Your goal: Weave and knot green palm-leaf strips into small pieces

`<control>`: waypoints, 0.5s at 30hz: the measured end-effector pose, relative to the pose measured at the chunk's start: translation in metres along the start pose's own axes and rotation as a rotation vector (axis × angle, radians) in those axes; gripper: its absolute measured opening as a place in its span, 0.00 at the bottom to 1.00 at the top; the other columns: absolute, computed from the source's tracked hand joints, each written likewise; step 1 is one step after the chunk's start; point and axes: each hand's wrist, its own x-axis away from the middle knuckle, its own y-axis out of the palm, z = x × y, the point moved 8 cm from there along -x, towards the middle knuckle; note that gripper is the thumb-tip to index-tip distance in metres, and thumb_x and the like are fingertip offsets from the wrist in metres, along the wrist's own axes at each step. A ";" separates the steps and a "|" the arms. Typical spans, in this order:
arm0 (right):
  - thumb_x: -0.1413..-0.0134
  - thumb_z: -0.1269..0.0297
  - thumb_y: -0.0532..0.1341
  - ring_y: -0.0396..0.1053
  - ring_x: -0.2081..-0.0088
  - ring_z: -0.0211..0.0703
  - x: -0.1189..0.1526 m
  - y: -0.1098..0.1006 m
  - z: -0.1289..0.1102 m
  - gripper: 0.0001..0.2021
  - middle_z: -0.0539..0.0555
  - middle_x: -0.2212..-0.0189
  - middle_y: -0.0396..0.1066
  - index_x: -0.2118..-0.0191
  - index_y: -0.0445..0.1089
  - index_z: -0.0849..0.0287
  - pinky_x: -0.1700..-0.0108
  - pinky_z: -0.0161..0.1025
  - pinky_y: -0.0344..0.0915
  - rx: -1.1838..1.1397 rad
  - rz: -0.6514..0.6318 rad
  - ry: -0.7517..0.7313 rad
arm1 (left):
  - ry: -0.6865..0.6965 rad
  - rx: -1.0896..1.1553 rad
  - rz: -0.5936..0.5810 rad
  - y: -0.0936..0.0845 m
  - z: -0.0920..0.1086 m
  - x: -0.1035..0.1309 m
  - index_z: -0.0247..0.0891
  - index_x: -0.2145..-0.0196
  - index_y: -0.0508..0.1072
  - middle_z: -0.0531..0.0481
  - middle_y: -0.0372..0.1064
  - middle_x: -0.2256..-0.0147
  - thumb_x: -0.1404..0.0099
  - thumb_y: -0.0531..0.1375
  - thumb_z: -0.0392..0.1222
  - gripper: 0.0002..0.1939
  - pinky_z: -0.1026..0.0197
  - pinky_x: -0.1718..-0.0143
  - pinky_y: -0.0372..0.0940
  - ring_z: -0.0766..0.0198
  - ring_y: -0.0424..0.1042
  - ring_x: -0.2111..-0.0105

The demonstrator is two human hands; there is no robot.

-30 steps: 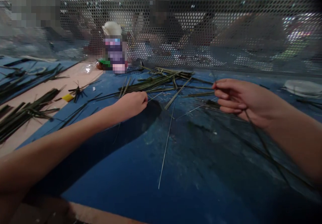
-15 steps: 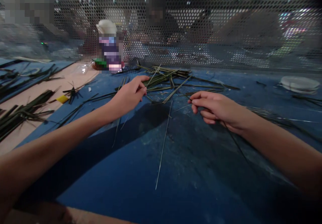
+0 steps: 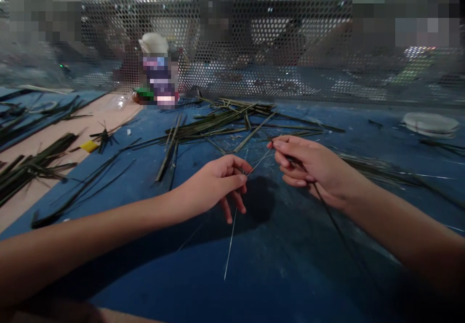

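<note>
My left hand [image 3: 227, 182] is closed in a thumb-and-forefinger pinch on a thin, pale wire [image 3: 259, 162], its other fingers hanging loosely apart. This wire slants up toward the fingertips of my right hand [image 3: 308, 163]; whether it touches them I cannot tell. My right hand pinches a narrow dark green leaf strip [image 3: 330, 214], whose tail passes under the palm and trails down to the lower right. Beneath my left hand, a second thin wire [image 3: 230, 245] lies lengthwise on the blue tabletop [image 3: 174, 284].
Behind my hands a heap of dark leaf strips [image 3: 214, 122] spreads over the table. More strips [image 3: 43, 158] lie at left, near a yellow piece [image 3: 89, 146]. Thin wires [image 3: 363, 163] are bundled right of my wrist. A white lid-like disc [image 3: 430, 123] and perforated metal screen [image 3: 254, 61] stand behind.
My left hand has come from the leaf heap toward me and to the right, bringing the thin wire close to my right fingertips. My right hand has barely moved.
</note>
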 end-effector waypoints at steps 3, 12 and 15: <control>0.43 0.64 0.60 0.43 0.88 0.24 0.002 0.002 0.000 0.04 0.43 0.82 0.62 0.66 0.67 0.58 0.86 0.26 0.46 0.056 0.030 -0.014 | 0.049 -0.111 -0.004 0.000 0.000 0.000 0.38 0.59 0.63 0.55 0.64 0.73 0.36 0.55 0.38 0.07 0.65 0.79 0.68 0.65 0.74 0.75; 0.43 0.61 0.60 0.44 0.88 0.25 0.011 0.032 0.019 0.07 0.43 0.82 0.62 0.68 0.65 0.58 0.86 0.27 0.47 0.140 -0.086 0.082 | 0.351 -0.312 0.167 -0.023 0.033 0.002 0.36 0.60 0.68 0.53 0.67 0.68 0.35 0.57 0.46 0.11 0.68 0.73 0.63 0.71 0.67 0.73; 0.42 0.59 0.59 0.43 0.87 0.26 0.013 0.037 0.025 0.07 0.40 0.85 0.55 0.67 0.65 0.56 0.85 0.27 0.43 0.179 -0.102 0.094 | 0.287 -0.293 0.172 -0.024 0.029 0.000 0.37 0.64 0.67 0.55 0.66 0.71 0.35 0.57 0.46 0.09 0.70 0.79 0.60 0.73 0.66 0.77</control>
